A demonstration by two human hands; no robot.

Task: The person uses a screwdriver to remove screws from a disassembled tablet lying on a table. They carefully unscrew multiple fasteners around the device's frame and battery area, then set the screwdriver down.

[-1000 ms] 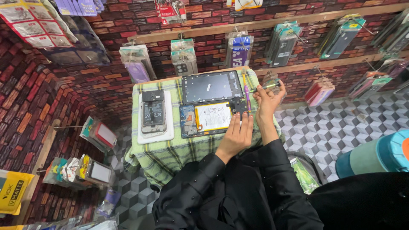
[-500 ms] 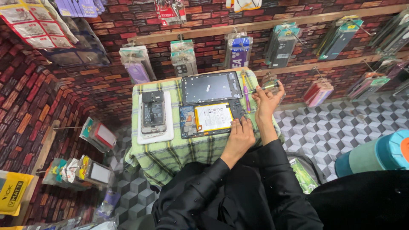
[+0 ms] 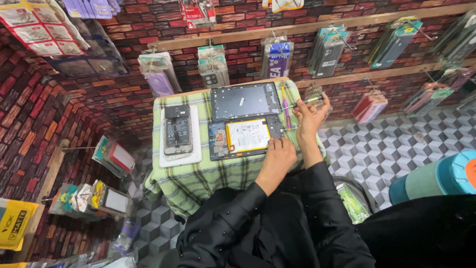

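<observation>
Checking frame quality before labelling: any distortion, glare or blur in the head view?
Head view: strong wide-angle distortion, shelves and brick wall bow at the edges; even light, soft shadows; opened tablet sharp at centre, no glare on its pale battery; left hand and right hand crisp, no motion blur.

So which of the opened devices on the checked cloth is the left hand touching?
The opened tablet body with the white battery, nearest the person: the left hand rests on its right edge. The dark tablet panel and the opened phone on the white mat lie untouched.
</observation>
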